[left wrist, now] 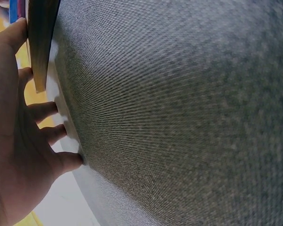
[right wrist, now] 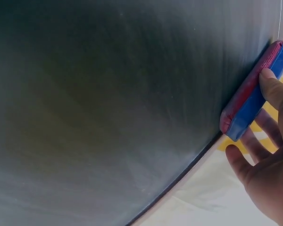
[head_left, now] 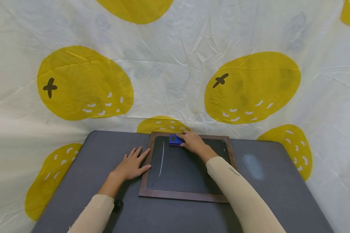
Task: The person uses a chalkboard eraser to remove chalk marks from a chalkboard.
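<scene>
A wood-framed chalkboard (head_left: 186, 171) lies on the grey table, with one long white chalk line (head_left: 162, 158) on its left part. My right hand (head_left: 192, 142) grips a blue board eraser (head_left: 175, 140) near the board's top edge. In the right wrist view the eraser (right wrist: 254, 94) has its reddish felt side against the board, thumb on one side and fingers on the other. My left hand (head_left: 131, 166) lies with fingers spread at the board's left frame. The left wrist view has its thumb and index finger at the wooden frame (left wrist: 41, 47), the other fingers on the table.
The grey table (head_left: 280, 181) bears a pale chalky smear (head_left: 253, 166) right of the board. Behind it hangs a white cloth (head_left: 169, 87) with yellow fruit prints, close to the table's far edge. A small dark object (head_left: 118, 205) sits by the left wrist.
</scene>
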`<state>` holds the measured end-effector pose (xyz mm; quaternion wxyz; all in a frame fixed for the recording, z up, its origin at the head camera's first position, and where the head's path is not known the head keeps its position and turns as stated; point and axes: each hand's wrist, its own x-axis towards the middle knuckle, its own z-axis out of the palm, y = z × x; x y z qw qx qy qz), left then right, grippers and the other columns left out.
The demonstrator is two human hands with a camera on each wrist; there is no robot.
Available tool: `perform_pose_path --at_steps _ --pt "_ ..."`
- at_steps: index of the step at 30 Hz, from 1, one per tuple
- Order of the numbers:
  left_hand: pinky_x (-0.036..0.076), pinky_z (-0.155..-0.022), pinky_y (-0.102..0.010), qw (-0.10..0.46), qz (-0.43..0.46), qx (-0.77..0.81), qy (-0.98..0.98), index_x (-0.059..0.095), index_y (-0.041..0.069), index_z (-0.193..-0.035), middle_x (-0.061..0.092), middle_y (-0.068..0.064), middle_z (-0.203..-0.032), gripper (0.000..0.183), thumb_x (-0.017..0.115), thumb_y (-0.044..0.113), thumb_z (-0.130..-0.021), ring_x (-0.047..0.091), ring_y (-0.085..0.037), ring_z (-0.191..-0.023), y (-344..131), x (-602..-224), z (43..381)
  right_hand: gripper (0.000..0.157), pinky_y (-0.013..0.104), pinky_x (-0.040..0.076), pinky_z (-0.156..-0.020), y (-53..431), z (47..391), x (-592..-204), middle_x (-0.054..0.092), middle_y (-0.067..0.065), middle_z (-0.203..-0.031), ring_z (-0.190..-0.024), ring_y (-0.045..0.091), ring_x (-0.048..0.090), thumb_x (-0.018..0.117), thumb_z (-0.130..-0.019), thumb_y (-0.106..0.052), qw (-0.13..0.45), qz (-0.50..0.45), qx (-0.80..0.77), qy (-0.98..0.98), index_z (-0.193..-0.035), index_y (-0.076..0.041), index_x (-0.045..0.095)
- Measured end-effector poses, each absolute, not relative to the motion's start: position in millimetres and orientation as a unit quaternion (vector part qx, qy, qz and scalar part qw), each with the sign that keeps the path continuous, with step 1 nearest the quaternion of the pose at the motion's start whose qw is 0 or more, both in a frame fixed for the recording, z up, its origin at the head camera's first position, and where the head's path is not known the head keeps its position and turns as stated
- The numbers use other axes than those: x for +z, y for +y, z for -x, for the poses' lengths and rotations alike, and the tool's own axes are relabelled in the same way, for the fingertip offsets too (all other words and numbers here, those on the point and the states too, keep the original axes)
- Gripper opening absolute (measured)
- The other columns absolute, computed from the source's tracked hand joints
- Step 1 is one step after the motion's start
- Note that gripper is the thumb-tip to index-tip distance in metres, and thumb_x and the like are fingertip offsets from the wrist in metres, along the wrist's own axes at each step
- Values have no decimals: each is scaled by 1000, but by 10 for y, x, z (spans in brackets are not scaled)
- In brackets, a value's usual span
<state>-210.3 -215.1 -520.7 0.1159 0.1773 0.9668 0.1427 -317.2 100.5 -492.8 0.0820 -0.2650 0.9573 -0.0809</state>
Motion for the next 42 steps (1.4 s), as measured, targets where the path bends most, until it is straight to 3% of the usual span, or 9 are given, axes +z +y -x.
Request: perform_pose_path --at_steps 7,12,25,32,42 --pt "20 -113 -80 123 -174 143 967 21 27 -167 21 -22 -170 79 47 65 -102 17 -51 -156 -2143 -5212 2110 60 53 42 -115 1063 3123 -4926 54 17 -150 -138 40 52 72 -98 -29 83 281 -98 951 -154 -15 52" --pt "20 -113 -81 126 -171 147 966 22 26 -167 21 -23 -170 79 48 63 -103 17 -52 -155 -2141 -5189 2120 59 49 47 -109 1123 2965 -4912 59 17 -142 -124 35 58 74 -97 -29 74 319 -116 938 -151 -13 56" --pt "20 -113 -81 126 -172 148 966 22 26 -167 22 -24 -169 80 48 64 -102 18 -53 -155 -2146 -5178 2122 61 44 54 -92 1240 2119 -4892 64 9 -129 -110 25 60 76 -94 -37 21 410 -118 904 -148 -13 60" --pt "21 -113 -81 120 -171 147 967 22 27 -167 22 -22 -170 79 49 64 -102 19 -52 -155 -2160 -5196 2129 63 35 52 -88 1270 1683 -4877 65 4 -126 -103 17 57 74 -94 -44 26 447 -118 887 -148 -15 60" --pt "21 -112 -81 119 -173 154 966 24 26 -167 24 -23 -169 79 50 63 -102 19 -53 -155 -2151 -5172 2110 63 28 50 -83 1283 1613 -4864 63 1 -121 -96 12 52 70 -95 -50 43 454 -108 883 -149 -19 58"
